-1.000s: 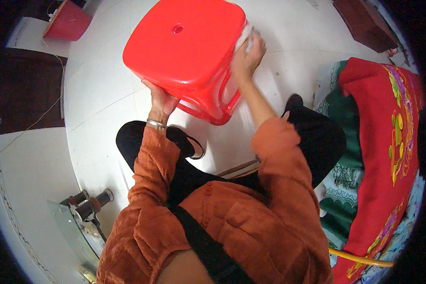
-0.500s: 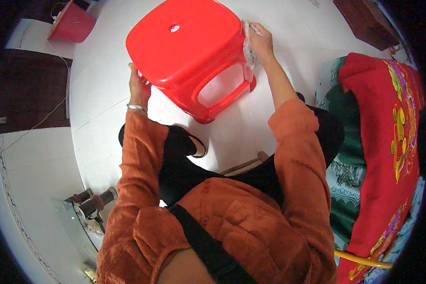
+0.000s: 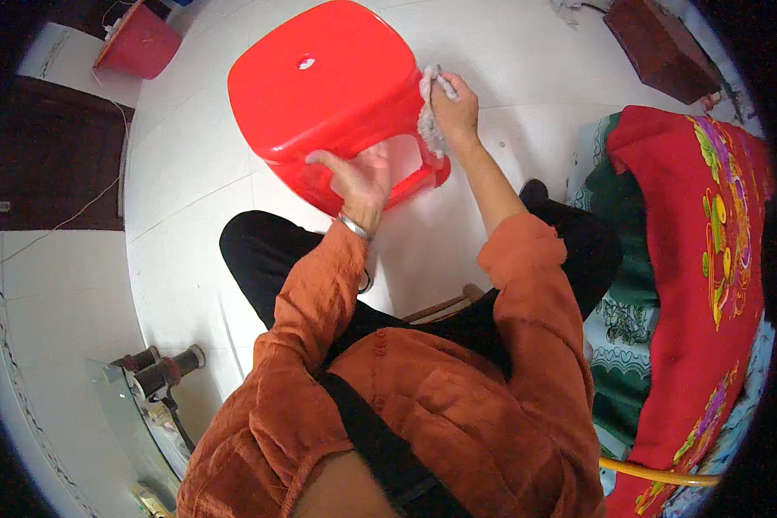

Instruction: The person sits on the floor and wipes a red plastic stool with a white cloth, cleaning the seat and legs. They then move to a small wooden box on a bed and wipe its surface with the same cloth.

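The stool [image 3: 324, 99] is occupying the upper middle of the view, over the floor [image 3: 190, 168]; the right hand [image 3: 457, 110] is clutching a cloth [image 3: 428, 121] at the stool's right side; the left hand [image 3: 363, 181] is hanging open by the near side, though whether it is touching is hard to tell; a bucket [image 3: 140, 47] is standing at upper left.

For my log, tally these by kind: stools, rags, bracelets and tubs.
Stool: 1, red
Rag: 1, pale, gripped in the right hand
Bracelet: 1, silver, below the open left hand
Tub: 1, red, at the upper left
Total: 4
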